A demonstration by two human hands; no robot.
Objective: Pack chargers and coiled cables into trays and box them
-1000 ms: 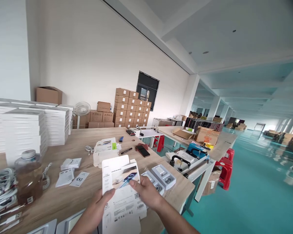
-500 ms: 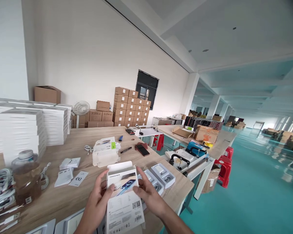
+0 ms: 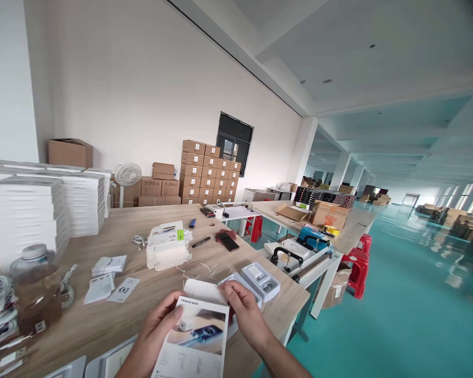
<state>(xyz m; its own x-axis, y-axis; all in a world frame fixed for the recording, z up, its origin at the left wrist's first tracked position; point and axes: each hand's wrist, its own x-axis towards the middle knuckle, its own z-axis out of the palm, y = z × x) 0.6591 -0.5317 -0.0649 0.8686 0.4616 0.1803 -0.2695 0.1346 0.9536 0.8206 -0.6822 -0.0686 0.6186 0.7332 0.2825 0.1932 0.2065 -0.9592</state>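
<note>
both hands gripping a white printed box (image 3: 197,336) over the tabletop (image 3: 142,247) edge: left hand (image 3: 157,331) at 9 o'clock, right hand (image 3: 246,315) pinching top flap at 2 o'clock.

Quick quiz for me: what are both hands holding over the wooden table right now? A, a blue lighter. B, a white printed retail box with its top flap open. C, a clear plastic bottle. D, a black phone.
B: the left hand and right hand both grip the white printed box, its top flap raised.
</note>
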